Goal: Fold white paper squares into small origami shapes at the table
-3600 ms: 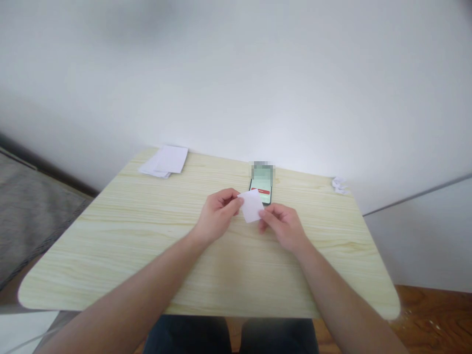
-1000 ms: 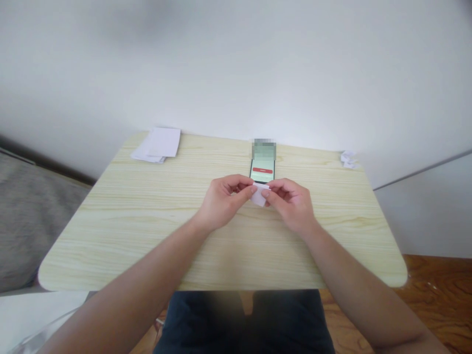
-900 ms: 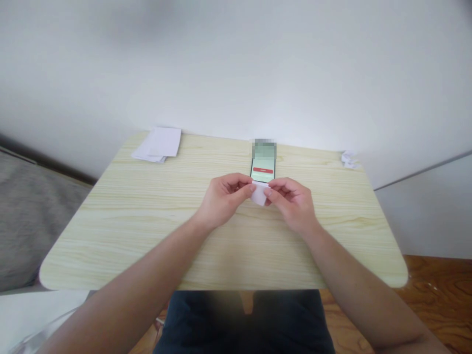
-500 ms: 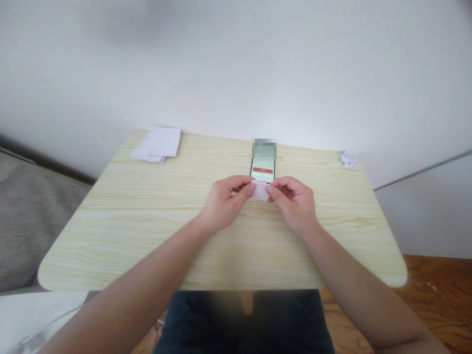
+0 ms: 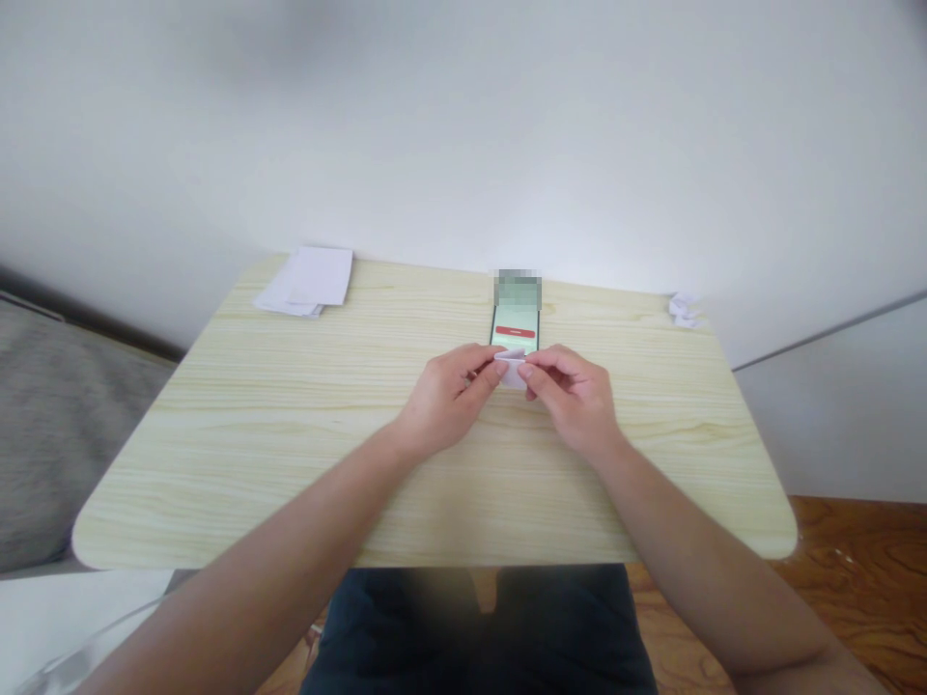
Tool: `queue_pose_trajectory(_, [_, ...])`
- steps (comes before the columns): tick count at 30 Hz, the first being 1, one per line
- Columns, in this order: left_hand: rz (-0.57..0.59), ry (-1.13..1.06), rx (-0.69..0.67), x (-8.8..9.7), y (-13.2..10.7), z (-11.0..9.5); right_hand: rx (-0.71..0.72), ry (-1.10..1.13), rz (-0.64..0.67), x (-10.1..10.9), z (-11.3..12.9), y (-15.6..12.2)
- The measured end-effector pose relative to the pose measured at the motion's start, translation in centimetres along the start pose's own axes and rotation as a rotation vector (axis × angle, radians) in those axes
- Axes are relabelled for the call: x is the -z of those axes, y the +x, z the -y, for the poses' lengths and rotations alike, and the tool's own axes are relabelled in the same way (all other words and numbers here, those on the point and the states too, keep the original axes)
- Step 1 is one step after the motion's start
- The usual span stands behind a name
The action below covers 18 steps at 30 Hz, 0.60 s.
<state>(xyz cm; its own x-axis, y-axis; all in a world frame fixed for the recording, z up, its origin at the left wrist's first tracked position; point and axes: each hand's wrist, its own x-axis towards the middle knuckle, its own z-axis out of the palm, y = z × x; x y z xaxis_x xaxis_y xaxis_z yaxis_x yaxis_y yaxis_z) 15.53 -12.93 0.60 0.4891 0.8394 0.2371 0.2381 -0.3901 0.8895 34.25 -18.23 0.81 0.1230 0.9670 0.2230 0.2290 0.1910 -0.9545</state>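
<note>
A small folded piece of white paper is held up between my two hands over the middle of the table. My left hand pinches its left edge between thumb and fingers. On the right edge, my right hand grips it the same way. The paper's top edge gapes slightly, showing an inner fold. Just beyond it lies a phone with a lit green screen and a red bar; its lower end is hidden behind the paper and fingers.
A stack of white paper sheets lies at the table's back left. Some crumpled paper sits at the back right corner. The pale wooden table meets a white wall behind. A grey cushioned surface is at the left.
The paper's top edge has opened a little more between my fingers, and the paper tilts slightly differently. Both hands keep their pinch, almost in the same place.
</note>
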Motion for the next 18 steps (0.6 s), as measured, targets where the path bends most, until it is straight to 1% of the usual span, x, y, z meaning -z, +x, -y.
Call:
queue_pose_trajectory(7, [0.016, -0.078, -0.004, 0.15, -0.06, -0.52, -0.027, -0.045, -0.018, 0.01, -0.22, 0.02])
queue_pose_trajectory(12, [0.018, -0.063, 0.001, 0.20, -0.13, -0.75, -0.087, 0.027, -0.023, -0.24, -0.31, -0.15])
queue_pose_trajectory(15, [0.022, -0.065, 0.001, 0.18, -0.13, -0.78, -0.073, 0.083, -0.050, -0.37, -0.35, -0.08])
queue_pose_trajectory(18, [0.038, -0.076, 0.007, 0.20, -0.13, -0.84, -0.032, 0.080, -0.051, -0.33, -0.32, 0.05])
